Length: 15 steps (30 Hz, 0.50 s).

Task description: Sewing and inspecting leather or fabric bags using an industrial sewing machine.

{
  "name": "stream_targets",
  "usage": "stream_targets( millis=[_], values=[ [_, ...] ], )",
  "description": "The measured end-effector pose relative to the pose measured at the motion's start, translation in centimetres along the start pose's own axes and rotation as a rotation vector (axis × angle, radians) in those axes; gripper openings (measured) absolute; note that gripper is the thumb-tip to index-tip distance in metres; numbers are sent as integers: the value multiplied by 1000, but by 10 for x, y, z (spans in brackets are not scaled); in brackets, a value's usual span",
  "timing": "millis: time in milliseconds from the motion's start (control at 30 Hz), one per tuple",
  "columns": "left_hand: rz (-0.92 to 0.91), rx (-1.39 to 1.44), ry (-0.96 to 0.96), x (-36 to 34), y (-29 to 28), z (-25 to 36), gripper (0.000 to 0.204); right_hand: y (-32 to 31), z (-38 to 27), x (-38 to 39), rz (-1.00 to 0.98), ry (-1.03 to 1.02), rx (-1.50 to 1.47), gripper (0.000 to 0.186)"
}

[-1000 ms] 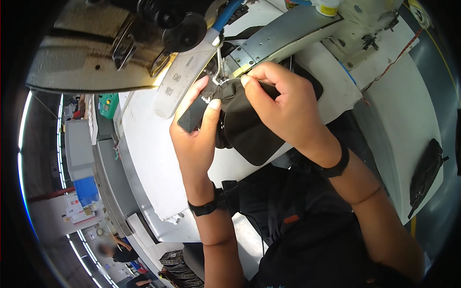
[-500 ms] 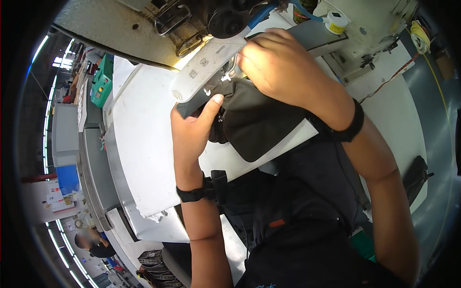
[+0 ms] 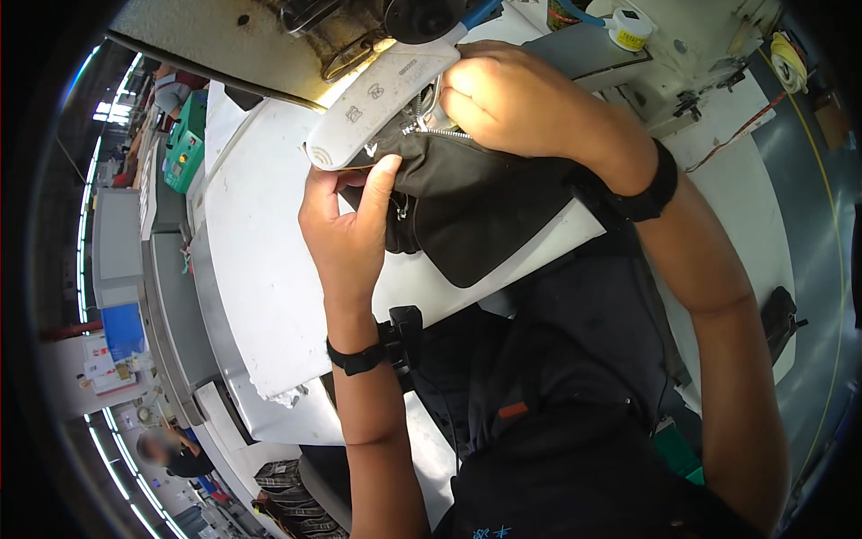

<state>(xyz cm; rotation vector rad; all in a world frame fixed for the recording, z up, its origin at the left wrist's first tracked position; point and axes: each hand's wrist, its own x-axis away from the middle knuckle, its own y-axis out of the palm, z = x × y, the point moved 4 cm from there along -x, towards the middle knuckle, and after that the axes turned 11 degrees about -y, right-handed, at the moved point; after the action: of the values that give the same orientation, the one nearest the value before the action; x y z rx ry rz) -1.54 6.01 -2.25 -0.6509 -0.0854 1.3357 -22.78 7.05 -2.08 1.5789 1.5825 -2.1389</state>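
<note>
White and broad, the worktop [image 3: 269, 269] of a sewing station fills the middle of the view, with the grey-white sewing machine head [image 3: 377, 99] arching over it at 12 o'clock and a workshop aisle curving away at 9 o'clock. Since a second ago the dark fabric piece with a silver zipper [image 3: 476, 198] has been drawn up under the machine head, and both hands have closed in toward the needle area, so the feeding of the zipper edge looks under way. The left hand [image 3: 346, 229], at 9 o'clock of the fabric, has its grip pinched shut on the fabric's near edge, thumb on top. The right hand [image 3: 521, 99], at 12 o'clock of the fabric, presses curled fingers down on the zipper line beside the presser foot.
</note>
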Motion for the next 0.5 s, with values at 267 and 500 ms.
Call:
stream_targets(
  millis=[267, 500],
  values=[
    [-41, 295, -230, -1, 10, -5, 33, -1, -5, -4, -87, 105, -9, 14],
    [-83, 344, -257, 6, 12, -3, 31, -10, -2, -8, -73, 431, -262, 27]
  ],
)
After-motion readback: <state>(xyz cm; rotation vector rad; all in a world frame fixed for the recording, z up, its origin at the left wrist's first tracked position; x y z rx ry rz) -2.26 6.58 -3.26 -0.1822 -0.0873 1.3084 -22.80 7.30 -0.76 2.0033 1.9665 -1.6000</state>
